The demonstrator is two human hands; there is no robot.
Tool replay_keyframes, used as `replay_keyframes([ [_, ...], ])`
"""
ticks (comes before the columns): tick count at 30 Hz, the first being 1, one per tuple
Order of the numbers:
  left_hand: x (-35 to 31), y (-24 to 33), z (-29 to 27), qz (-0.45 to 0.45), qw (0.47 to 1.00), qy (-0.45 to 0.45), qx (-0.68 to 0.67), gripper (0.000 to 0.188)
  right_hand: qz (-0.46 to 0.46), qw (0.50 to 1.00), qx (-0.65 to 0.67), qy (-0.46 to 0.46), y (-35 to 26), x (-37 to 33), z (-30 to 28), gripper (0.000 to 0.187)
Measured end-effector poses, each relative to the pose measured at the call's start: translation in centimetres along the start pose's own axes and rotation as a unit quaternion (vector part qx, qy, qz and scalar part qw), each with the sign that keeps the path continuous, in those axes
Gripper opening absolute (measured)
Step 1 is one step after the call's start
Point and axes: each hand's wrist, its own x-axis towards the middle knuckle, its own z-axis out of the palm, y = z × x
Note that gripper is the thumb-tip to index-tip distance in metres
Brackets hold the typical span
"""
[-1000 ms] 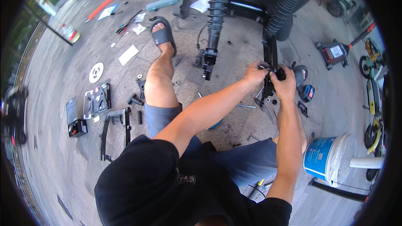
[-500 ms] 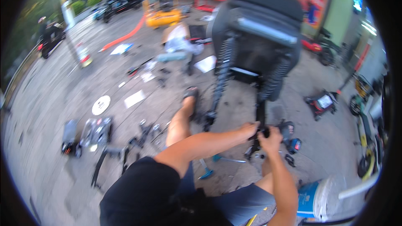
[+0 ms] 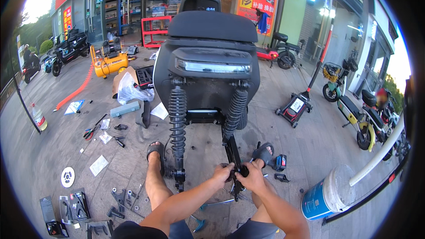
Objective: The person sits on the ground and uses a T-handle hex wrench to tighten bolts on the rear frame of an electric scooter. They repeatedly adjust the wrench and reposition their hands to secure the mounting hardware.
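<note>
In front of me stands a black electric scooter (image 3: 212,31) with its rear toward me and no rear wheel between its two coil-spring shock absorbers. The left shock absorber (image 3: 178,119) hangs down, its lower end apart from my hands. A black swing arm (image 3: 231,150) slopes down toward me below the right shock absorber (image 3: 234,113). My left hand (image 3: 223,173) is closed on the near end of this arm from the left. From the right, my right hand (image 3: 250,177) grips the same end, thumb close to the other hand. My fingers hide the exact part between them.
Loose metal parts (image 3: 121,198), opened boxes (image 3: 79,203) and a white disc (image 3: 67,177) lie at left. A blue-handled tool (image 3: 198,224) lies between my legs. A red floor jack (image 3: 295,108) and a bucket (image 3: 325,194) stand at right, a yellow air compressor (image 3: 110,63) far left.
My view has tilted up and steadied, so more of the scooter and the shopfront shows. Both hands remain at the swing arm's end, the left one a little changed in its grip.
</note>
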Motion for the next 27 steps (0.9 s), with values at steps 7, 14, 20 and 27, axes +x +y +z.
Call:
replay_keyframes([
  [7,-1.1,0.5,-0.6,-0.010,0.999,-0.030,0.001,0.023,0.044,0.999,0.030,-0.014,-0.5,0.0,-0.5,0.046],
  [14,-1.0,0.7,-0.6,0.029,0.999,-0.020,0.027,0.022,0.033,0.999,0.027,-0.022,0.0,0.0,-0.2,0.045],
  [20,-0.8,0.1,-0.7,0.023,0.997,-0.011,0.070,0.023,0.029,0.999,0.023,-0.026,0.8,0.0,0.2,0.046],
  [27,-1.2,1.1,-0.8,0.000,0.993,-0.002,0.120,0.022,0.030,0.998,0.027,-0.037,0.9,-0.1,0.3,0.046],
])
